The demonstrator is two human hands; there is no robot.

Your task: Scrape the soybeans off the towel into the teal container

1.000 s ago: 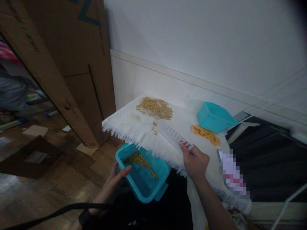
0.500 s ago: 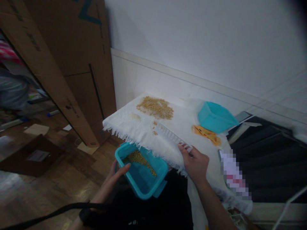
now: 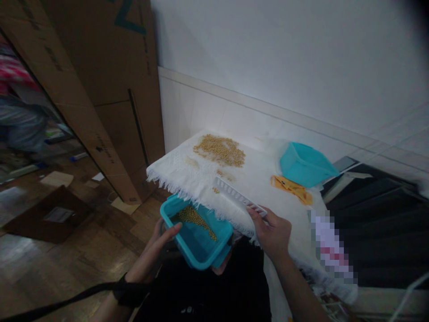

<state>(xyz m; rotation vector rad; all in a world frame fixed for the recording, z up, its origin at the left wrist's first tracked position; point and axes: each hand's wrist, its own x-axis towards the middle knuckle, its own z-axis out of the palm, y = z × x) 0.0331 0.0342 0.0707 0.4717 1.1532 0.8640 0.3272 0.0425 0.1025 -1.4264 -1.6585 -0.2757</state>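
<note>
Standing at the left, a tall cardboard box [image 3: 110,67] rises beside a white wall [image 3: 284,53], while a flat piece of brown cardboard [image 3: 36,214] lies among scraps on the wooden floor [image 3: 140,228]. At the back of a bench [image 3: 258,170] draped in white, a second blue tub [image 3: 301,167] stands near the wall, an orange cloth [image 3: 291,188] crumpled just in front of it. Farther right spreads a dark pleated surface [image 3: 378,223]; a pixelated patch [image 3: 331,246] hides whatever lies at its near edge. A white fringe [image 3: 182,195] hangs from the bench and crosses the view of the held tub's far rim; whether they touch cannot be told.

A person's left hand [image 3: 167,235] is clamped on the left rim of that blue tub [image 3: 196,264], thumb over the edge, a streak of yellow beans [image 3: 192,217] inside. The right hand [image 3: 272,230] grips the near end of a white slotted strip [image 3: 234,197] slanting over the bench. A few stray beans [image 3: 216,190] sit just beside the strip's far end, and a larger bean pile [image 3: 223,151] lies beyond, well apart from both hands.
</note>
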